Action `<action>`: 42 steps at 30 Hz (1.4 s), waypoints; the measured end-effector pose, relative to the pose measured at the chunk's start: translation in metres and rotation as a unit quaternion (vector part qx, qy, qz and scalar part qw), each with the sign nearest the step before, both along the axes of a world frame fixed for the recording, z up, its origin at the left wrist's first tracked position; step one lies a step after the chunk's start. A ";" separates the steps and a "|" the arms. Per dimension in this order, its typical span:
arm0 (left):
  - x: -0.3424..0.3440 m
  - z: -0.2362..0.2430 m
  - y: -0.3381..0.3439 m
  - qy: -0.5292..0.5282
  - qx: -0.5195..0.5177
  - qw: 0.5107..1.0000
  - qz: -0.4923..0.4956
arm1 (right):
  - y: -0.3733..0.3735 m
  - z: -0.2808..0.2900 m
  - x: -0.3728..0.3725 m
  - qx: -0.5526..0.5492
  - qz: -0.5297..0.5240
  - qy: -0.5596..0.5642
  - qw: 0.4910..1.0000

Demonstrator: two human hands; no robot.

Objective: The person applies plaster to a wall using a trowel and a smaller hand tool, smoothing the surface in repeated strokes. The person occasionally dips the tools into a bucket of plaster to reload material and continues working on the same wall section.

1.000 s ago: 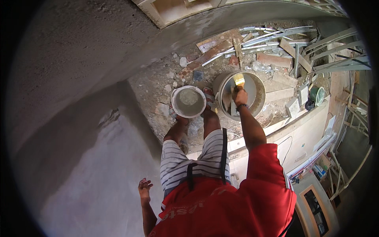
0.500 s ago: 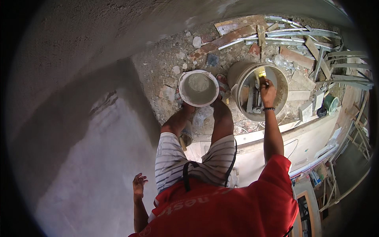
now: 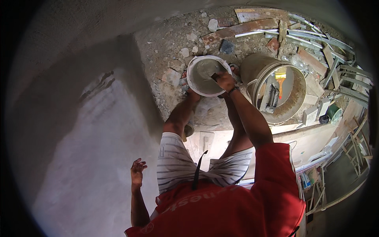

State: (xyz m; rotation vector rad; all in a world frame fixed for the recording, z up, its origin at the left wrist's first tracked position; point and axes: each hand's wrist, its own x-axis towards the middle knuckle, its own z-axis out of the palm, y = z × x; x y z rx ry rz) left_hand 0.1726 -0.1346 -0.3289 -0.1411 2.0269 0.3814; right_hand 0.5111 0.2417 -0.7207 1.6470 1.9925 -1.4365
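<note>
A white-rimmed bucket (image 3: 192,87) stands between my feet with wet grey plaster (image 3: 205,69) inside. My right hand (image 3: 226,81) is over its right rim, closed on a short dark tool (image 3: 215,77) that points into the bucket; its exact kind is hard to make out. To the right, a larger bucket (image 3: 299,93) holds a black-handled float (image 3: 271,96) and a paintbrush (image 3: 280,79) with yellow bristles and an orange handle. My left hand (image 3: 137,169) hangs at my left side, near the partly plastered wall surface, its fingers loosely apart and holding nothing.
Rubble and stones (image 3: 184,52) cover the ground around the buckets. Boards (image 3: 241,29) and bent metal strips (image 3: 312,41) lie piled at the far right. A green container (image 3: 335,113) lies on its side at the right. Darker wet plaster (image 3: 126,79) borders the pale wall area.
My right hand has left the larger bucket and moved left to the white-rimmed one, carrying the dark tool. The paintbrush stays behind in the larger bucket. My left hand has barely moved.
</note>
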 end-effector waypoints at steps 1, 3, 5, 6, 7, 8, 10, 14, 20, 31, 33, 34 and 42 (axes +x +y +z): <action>0.001 0.002 -0.009 0.003 0.005 1.000 0.003 | -0.020 -0.040 0.001 0.007 0.018 -0.010 1.000; 0.004 -0.001 -0.017 0.027 0.002 1.000 -0.002 | -0.048 -0.085 0.004 0.034 0.008 -0.035 0.999; 0.004 -0.004 -0.016 0.065 -0.008 0.998 -0.024 | -0.065 -0.103 0.005 0.006 -0.057 -0.078 0.995; 0.007 -0.015 -0.007 0.115 0.013 0.993 -0.031 | -0.060 -0.091 -0.009 -0.027 -0.096 -0.104 0.990; 0.004 -0.027 0.026 0.135 0.026 0.989 -0.062 | -0.063 -0.096 -0.006 -0.023 -0.081 -0.111 0.990; -0.003 -0.043 0.072 0.152 0.040 0.983 -0.098 | -0.067 -0.106 0.001 -0.020 -0.070 -0.121 0.990; 0.000 -0.085 0.145 0.162 0.136 0.971 -0.114 | -0.074 -0.120 0.005 -0.026 -0.072 -0.135 0.988; 0.039 -0.207 0.260 0.036 0.210 0.953 -0.216 | -0.091 -0.153 0.009 -0.001 -0.096 -0.153 0.984; 0.101 -0.410 0.269 -0.039 0.102 0.932 -0.346 | -0.092 -0.139 -0.008 -0.018 -0.044 -0.141 0.989; 0.116 -0.422 0.283 -0.008 0.070 0.969 -0.238 | -0.106 -0.140 -0.049 0.126 -0.091 0.003 0.988; 0.119 -0.421 0.286 -0.024 0.052 0.969 -0.241 | -0.116 -0.164 -0.028 0.095 -0.030 0.026 0.995; 0.119 -0.423 0.284 -0.029 0.040 0.969 -0.240 | -0.116 -0.163 -0.028 0.116 0.059 0.017 0.991; 0.122 -0.442 0.271 0.010 0.098 0.957 -0.274 | -0.116 -0.156 -0.064 -0.241 -0.481 0.089 0.838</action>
